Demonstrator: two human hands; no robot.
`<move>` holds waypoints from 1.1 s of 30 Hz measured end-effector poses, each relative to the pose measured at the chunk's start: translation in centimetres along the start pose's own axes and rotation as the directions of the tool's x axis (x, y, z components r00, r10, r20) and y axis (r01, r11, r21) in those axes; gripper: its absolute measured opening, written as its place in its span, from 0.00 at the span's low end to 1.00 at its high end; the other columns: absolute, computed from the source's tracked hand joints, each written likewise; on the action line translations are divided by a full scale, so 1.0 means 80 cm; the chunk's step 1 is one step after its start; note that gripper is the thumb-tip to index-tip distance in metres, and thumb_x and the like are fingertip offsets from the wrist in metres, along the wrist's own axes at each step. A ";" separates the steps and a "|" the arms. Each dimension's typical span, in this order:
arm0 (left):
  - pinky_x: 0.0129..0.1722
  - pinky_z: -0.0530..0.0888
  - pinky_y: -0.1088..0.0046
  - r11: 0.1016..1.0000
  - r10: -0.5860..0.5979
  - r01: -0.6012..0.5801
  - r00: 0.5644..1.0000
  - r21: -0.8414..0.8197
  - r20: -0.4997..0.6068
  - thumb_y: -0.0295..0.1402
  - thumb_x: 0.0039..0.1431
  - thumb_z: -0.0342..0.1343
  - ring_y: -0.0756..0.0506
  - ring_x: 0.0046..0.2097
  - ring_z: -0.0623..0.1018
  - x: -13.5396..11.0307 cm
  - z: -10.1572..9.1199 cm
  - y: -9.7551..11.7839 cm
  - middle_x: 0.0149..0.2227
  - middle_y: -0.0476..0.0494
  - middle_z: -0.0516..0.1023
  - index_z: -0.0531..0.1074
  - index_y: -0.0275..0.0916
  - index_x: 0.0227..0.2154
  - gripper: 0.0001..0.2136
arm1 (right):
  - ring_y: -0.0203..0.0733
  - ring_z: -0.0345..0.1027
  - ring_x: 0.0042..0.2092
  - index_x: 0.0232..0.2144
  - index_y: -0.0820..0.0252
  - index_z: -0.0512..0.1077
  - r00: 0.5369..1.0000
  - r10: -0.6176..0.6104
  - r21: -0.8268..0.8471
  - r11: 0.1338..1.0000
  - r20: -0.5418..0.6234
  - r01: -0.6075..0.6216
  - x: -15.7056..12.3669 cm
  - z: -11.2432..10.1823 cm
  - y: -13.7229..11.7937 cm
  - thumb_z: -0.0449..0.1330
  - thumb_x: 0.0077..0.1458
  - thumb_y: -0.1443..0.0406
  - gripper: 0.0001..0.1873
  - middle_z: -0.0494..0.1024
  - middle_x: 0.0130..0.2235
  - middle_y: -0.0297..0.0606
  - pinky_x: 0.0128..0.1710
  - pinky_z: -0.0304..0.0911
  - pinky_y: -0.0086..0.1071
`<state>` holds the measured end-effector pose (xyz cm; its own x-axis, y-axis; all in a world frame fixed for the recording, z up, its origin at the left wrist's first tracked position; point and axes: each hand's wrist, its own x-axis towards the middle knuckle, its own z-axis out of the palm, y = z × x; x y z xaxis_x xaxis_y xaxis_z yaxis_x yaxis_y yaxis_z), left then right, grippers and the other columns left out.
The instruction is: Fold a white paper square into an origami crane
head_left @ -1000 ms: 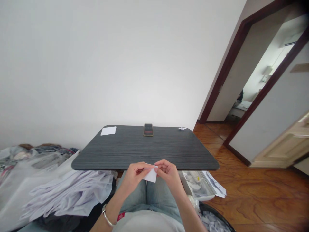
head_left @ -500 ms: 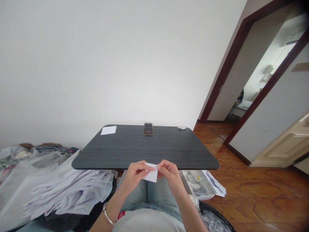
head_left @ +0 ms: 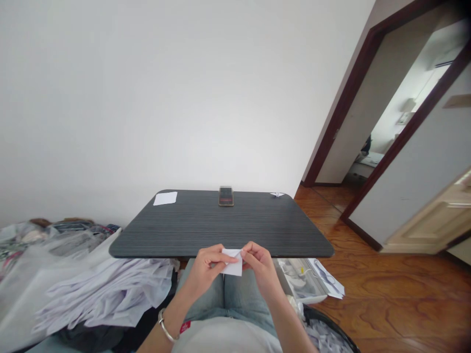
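Between my hands, over my lap at the table's front edge, is a small folded piece of white paper [head_left: 233, 269]. My left hand [head_left: 210, 263] pinches its left side, with the thumb lying across the face of the paper. At the upper right corner the fingertips of my right hand [head_left: 256, 260] are closed on it, along a raised flap. Fingers hide part of the folds. A flat stack or sheet of white paper [head_left: 165, 198] lies at the table's back left corner, and a small folded white paper piece [head_left: 277, 194] at the back right.
The dark wood-grain table [head_left: 221, 225] stands against a white wall. A phone [head_left: 225, 196] on a stand is at its back edge. White fabric [head_left: 106, 294] is heaped on the left. To the right, below the table, sit an open box [head_left: 303, 287] and a dark bag [head_left: 327, 333].
My left thumb has slid a little to the right over the paper. The paper has turned slightly, its lower edge now more level. Both hands keep their hold.
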<state>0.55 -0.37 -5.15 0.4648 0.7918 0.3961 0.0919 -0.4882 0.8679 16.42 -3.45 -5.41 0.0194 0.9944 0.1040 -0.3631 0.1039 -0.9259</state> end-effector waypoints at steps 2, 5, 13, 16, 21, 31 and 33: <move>0.24 0.58 0.78 0.999 0.025 -0.025 1.000 0.025 -0.001 0.23 0.51 0.51 0.51 0.26 0.68 0.000 0.000 0.000 0.23 0.48 0.68 0.80 0.41 0.31 0.13 | 0.33 0.62 0.23 0.19 0.59 0.66 1.000 -0.007 -0.011 1.000 0.003 0.007 0.000 0.000 -0.001 0.62 0.45 0.59 0.12 0.69 0.20 0.29 0.22 0.61 0.25; 0.26 0.60 0.77 0.995 0.056 -0.056 0.998 0.082 -0.003 0.22 0.52 0.50 0.51 0.27 0.69 0.001 0.000 -0.001 0.25 0.47 0.71 0.80 0.42 0.32 0.14 | 0.35 0.62 0.24 0.19 0.59 0.67 1.000 -0.026 -0.069 0.997 -0.003 0.025 0.000 0.000 -0.001 0.60 0.47 0.56 0.14 0.68 0.21 0.30 0.23 0.62 0.27; 0.26 0.62 0.77 0.961 0.144 -0.146 0.989 0.236 0.025 0.23 0.52 0.50 0.50 0.26 0.70 0.001 0.003 -0.002 0.24 0.46 0.72 0.80 0.43 0.29 0.14 | 0.31 0.58 0.20 0.19 0.60 0.67 0.999 -0.007 -0.245 0.970 0.038 0.016 0.008 -0.010 0.008 0.62 0.45 0.54 0.17 0.68 0.17 0.29 0.17 0.54 0.22; 0.26 0.63 0.76 0.967 0.121 -0.124 0.992 0.222 0.028 0.23 0.52 0.50 0.50 0.27 0.71 0.002 0.001 -0.005 0.25 0.45 0.73 0.80 0.43 0.29 0.13 | 0.29 0.59 0.17 0.20 0.61 0.68 0.997 0.036 -0.243 0.970 0.072 -0.018 0.008 -0.013 0.007 0.62 0.45 0.55 0.16 0.69 0.16 0.29 0.17 0.54 0.22; 0.27 0.64 0.76 0.984 0.064 -0.068 0.998 0.164 0.030 0.24 0.52 0.51 0.49 0.27 0.72 0.005 -0.001 -0.012 0.26 0.45 0.74 0.80 0.42 0.28 0.12 | 0.28 0.59 0.14 0.20 0.62 0.68 0.989 0.106 -0.215 0.973 0.102 -0.082 0.007 -0.016 0.005 0.63 0.44 0.55 0.16 0.70 0.15 0.29 0.14 0.55 0.22; 0.31 0.67 0.75 0.985 -0.097 0.103 0.994 -0.141 0.044 0.28 0.55 0.51 0.48 0.33 0.73 0.003 -0.002 -0.004 0.33 0.43 0.75 0.76 0.36 0.33 0.09 | 0.29 0.61 0.14 0.18 0.63 0.68 0.994 0.103 -0.167 0.981 0.040 -0.095 0.011 -0.017 0.006 0.65 0.40 0.56 0.16 0.72 0.15 0.30 0.14 0.58 0.22; 0.34 0.69 0.73 0.958 -0.136 0.126 0.990 -0.258 -0.021 0.32 0.55 0.52 0.47 0.35 0.74 0.003 -0.003 0.001 0.36 0.42 0.76 0.72 0.36 0.37 0.08 | 0.29 0.61 0.14 0.18 0.63 0.69 0.998 0.062 -0.170 0.983 -0.005 -0.062 0.013 -0.017 0.007 0.65 0.40 0.55 0.17 0.72 0.15 0.31 0.14 0.58 0.22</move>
<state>0.49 -0.11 -4.91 0.4291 0.8585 0.2807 -0.0802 -0.2733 0.9586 17.48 -2.36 -6.34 0.0017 0.9990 0.0441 -0.1999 0.0436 -0.9788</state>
